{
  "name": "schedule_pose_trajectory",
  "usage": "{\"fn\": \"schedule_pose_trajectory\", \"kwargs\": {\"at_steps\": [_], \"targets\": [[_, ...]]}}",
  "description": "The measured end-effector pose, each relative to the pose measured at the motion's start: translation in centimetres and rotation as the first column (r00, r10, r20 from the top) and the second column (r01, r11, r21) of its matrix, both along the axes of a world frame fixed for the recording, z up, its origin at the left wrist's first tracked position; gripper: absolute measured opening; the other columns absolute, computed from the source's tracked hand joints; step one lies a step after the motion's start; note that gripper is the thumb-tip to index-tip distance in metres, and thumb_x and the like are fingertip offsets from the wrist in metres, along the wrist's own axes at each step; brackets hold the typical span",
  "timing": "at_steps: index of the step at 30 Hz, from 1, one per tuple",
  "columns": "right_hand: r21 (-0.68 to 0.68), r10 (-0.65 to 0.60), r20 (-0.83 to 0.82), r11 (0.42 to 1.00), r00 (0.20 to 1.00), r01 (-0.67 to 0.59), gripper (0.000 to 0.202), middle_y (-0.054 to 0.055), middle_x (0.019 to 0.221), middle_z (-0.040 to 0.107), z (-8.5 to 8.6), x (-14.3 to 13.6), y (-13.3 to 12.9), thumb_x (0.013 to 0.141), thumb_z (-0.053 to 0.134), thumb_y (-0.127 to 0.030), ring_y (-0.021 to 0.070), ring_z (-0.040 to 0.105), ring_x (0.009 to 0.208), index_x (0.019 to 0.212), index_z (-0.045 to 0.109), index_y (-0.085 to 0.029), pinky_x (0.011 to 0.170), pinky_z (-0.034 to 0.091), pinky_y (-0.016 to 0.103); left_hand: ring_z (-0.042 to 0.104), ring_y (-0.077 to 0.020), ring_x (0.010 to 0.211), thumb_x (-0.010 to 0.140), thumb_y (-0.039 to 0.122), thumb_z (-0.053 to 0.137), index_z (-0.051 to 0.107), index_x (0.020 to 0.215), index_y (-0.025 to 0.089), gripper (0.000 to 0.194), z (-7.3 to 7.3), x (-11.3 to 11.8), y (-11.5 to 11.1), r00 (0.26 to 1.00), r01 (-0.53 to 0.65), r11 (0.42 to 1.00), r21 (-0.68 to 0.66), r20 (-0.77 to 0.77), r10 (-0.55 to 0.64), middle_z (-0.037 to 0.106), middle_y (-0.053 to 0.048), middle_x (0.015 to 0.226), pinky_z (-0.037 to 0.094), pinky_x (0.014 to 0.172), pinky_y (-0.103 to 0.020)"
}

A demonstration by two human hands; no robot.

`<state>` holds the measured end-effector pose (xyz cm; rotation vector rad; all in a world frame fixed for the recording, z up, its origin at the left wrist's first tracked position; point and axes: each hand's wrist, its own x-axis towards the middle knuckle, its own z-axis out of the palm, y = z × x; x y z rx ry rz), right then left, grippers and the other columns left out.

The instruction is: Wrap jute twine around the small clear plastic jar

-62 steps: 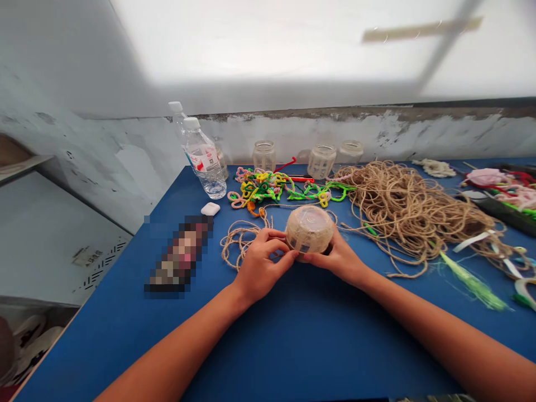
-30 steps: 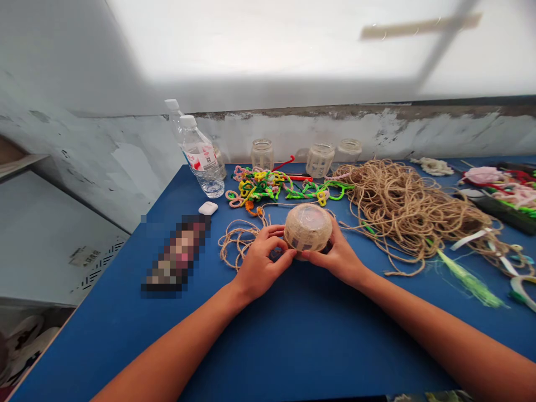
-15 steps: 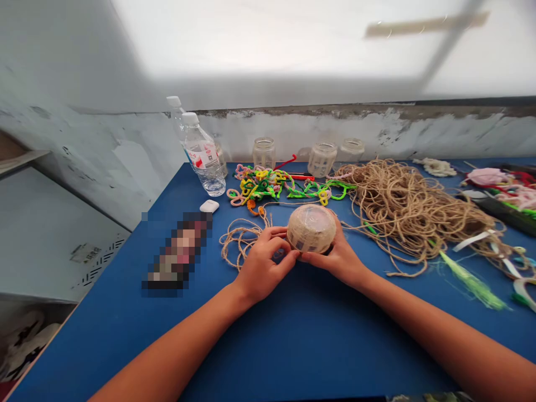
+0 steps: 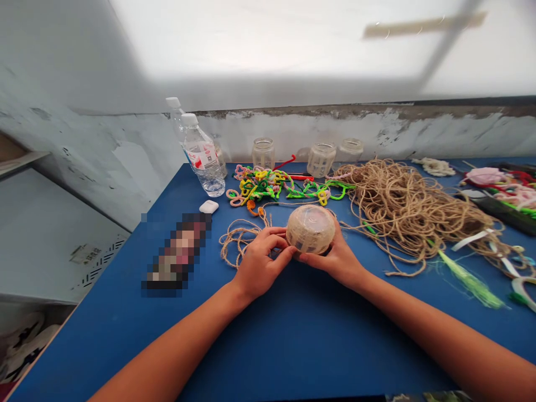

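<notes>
A glass jar [image 4: 310, 229] is tipped with its round base up toward me, and twine is wrapped about its side. Its right side and lower edge rest in my right hand [image 4: 333, 258], whose fingers curl round it. On the other side, the thumb and fingers of my left hand [image 4: 264, 259] pinch together at the jar's lower left edge. What lies in that pinch is too small to see, perhaps twine. Loose loops of twine [image 4: 238, 239] lie just left of my left hand. The jar's mouth is hidden from view.
A large heap of twine [image 4: 402, 206] covers the right side of the blue table [image 4: 259, 340]. Behind the jar lie colourful pipe cleaners [image 4: 268, 183]. Several glass jars [image 4: 321, 161] and water bottles [image 4: 203, 159] line the back. A white case [image 4: 209, 207] and a blurred-out object [image 4: 178, 254] sit left.
The jar and both hands stay nearly in place. The left thumb and fingers have shifted slightly at the jar's lower edge.
</notes>
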<state>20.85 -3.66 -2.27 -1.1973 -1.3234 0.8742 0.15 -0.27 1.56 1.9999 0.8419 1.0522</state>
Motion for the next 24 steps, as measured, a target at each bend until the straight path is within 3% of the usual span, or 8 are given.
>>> {"fn": "schedule_pose_trajectory", "kwargs": {"at_steps": [8,13,16,20,24], "targets": [[0.025,0.005,-0.010,1.000,1.000,-0.004,0.108,0.015,0.153,0.044,0.8,0.1,0.2,0.063,0.097,-0.049,0.0356,0.044,0.145,0.149,0.036,-0.024,0.128,0.028,0.057,0.066,-0.0240,0.115,0.095,0.029,0.067,0.068,0.079,0.018,0.020,0.0,-0.1,0.2,0.997,-0.003,1.000,0.013,-0.083,0.004,0.069,-0.010,0.120,0.056,0.099,-0.037],[0.005,0.039,-0.043,0.999,0.998,-0.039,0.110,0.016,0.152,0.046,0.9,0.2,0.3,0.063,0.098,-0.044,0.0353,0.044,0.145,0.150,0.034,-0.023,0.128,0.028,0.055,0.060,-0.0172,0.077,0.097,0.032,0.064,0.060,0.073,0.018,0.027,0.2,0.0,0.1,0.975,-0.025,1.000,0.004,-0.219,0.025,0.064,-0.002,0.081,0.050,0.074,-0.030],[0.012,0.042,-0.049,0.999,0.998,-0.042,0.110,0.016,0.152,0.045,0.8,0.2,0.3,0.063,0.097,-0.044,0.0348,0.045,0.145,0.150,0.034,-0.022,0.128,0.028,0.055,0.056,-0.0167,0.072,0.098,0.034,0.062,0.060,0.075,0.018,0.028,0.3,0.0,0.1,0.967,-0.025,1.000,0.001,-0.253,0.025,0.060,0.000,0.073,0.047,0.072,-0.030],[0.010,0.030,-0.033,1.000,0.999,-0.029,0.110,0.016,0.154,0.044,0.9,0.2,0.3,0.062,0.097,-0.047,0.0349,0.044,0.146,0.149,0.034,-0.023,0.128,0.028,0.054,0.060,-0.0191,0.085,0.097,0.037,0.063,0.063,0.076,0.018,0.028,0.0,-0.1,0.5,0.979,-0.028,0.998,0.049,-0.201,0.037,0.062,-0.004,0.084,0.051,0.082,-0.032],[0.006,0.027,-0.033,1.000,0.999,-0.027,0.110,0.015,0.153,0.045,1.2,0.2,0.3,0.062,0.097,-0.047,0.0348,0.045,0.146,0.149,0.033,-0.024,0.128,0.031,0.054,0.062,-0.0253,0.116,0.096,0.040,0.064,0.064,0.080,0.018,0.027,-0.5,-0.3,0.7,0.991,-0.018,1.000,-0.019,-0.135,0.015,0.062,-0.012,0.126,0.055,0.100,-0.040]]}}
